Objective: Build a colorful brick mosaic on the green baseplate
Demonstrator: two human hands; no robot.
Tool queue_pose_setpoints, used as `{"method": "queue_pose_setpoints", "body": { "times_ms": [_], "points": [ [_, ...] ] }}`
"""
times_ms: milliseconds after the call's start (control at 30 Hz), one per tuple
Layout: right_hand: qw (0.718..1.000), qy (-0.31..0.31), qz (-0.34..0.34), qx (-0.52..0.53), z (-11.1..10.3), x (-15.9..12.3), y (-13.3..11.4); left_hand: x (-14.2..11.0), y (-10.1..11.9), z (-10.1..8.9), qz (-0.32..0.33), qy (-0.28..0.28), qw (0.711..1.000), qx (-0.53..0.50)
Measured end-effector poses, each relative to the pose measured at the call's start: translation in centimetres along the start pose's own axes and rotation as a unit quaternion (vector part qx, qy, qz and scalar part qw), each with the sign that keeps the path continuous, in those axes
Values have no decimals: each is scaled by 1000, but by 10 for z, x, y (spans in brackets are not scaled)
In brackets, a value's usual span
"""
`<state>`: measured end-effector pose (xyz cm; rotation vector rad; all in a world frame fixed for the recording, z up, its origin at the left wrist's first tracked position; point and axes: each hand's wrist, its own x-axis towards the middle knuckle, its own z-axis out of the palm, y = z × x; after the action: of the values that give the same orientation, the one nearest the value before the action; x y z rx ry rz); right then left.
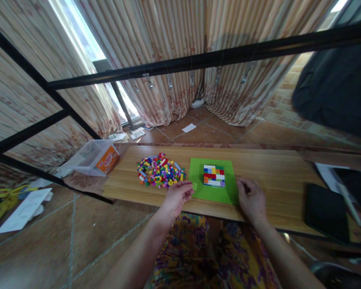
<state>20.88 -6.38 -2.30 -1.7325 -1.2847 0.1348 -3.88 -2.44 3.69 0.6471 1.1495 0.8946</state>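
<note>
A green baseplate (198, 176) lies on the wooden table (273, 172) in front of me. A small block of multicoloured bricks (214, 175) is built on it. To its left sits a loose pile of small coloured bricks (160, 170). My left hand (178, 196) rests at the plate's near left corner, fingers curled, and pinches a small green brick (194, 186). My right hand (251, 197) lies at the plate's near right corner with fingers curled on its edge.
A clear plastic box (92, 157) with an orange label stands at the table's left end. A black tablet (326, 212) and papers lie at the right. A black metal frame (198, 60) crosses above. Papers lie on the tiled floor.
</note>
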Motion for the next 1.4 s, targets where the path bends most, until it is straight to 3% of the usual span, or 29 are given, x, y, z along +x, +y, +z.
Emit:
{"method": "queue_pose_setpoints", "body": {
  "times_ms": [67,267,567,667,767,933,1133,1400],
  "points": [
    [999,-11,-2,38,-5,-7,-20,-1,-9,13,-42,-21,998,-47],
    [971,-169,-30,167,-3,-24,-76,0,-16,36,-66,-83,991,-87],
    [966,-200,-31,160,6,-28,-59,-3,-26,42,-63,-62,995,-48],
    [972,-187,-52,130,9,-25,-53,-1,-29,44,-30,-51,998,-1],
    [982,-149,-81,83,17,-16,-46,7,-32,44,58,-23,993,97],
    [988,-79,-129,-14,34,-1,-34,27,-35,36,173,16,934,311],
    [982,-37,-170,-72,43,-4,-31,28,-35,32,194,-33,882,428],
    [984,-43,-145,-99,44,-2,-35,24,-34,34,216,-50,858,464]
  ]
}}
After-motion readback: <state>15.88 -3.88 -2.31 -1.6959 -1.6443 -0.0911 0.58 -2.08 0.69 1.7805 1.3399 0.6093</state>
